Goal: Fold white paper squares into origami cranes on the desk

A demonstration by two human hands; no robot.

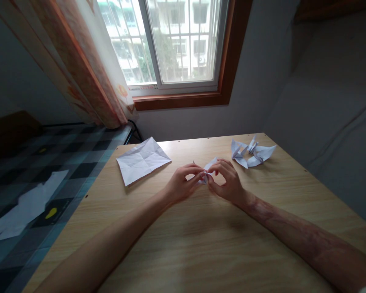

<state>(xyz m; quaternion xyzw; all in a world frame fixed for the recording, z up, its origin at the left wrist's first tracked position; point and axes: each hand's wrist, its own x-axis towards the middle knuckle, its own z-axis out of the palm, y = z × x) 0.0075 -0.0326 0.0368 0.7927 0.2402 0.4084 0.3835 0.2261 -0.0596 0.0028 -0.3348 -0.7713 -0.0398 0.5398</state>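
Between my two hands, over the middle of the wooden table, is a small piece of folded white paper. My left hand pinches it from the left with thumb and fingertips. From the other side, my right hand pinches it too, and the fingertips of both hands nearly meet. Most of the folded paper is hidden by the fingers; a pointed flap shows above them. I cannot make out its full shape.
A creased white paper sheet lies at the table's back left. Folded paper cranes rest at the back right. Left of the table, more white paper lies on a checked bed cover. A window and curtain are beyond.
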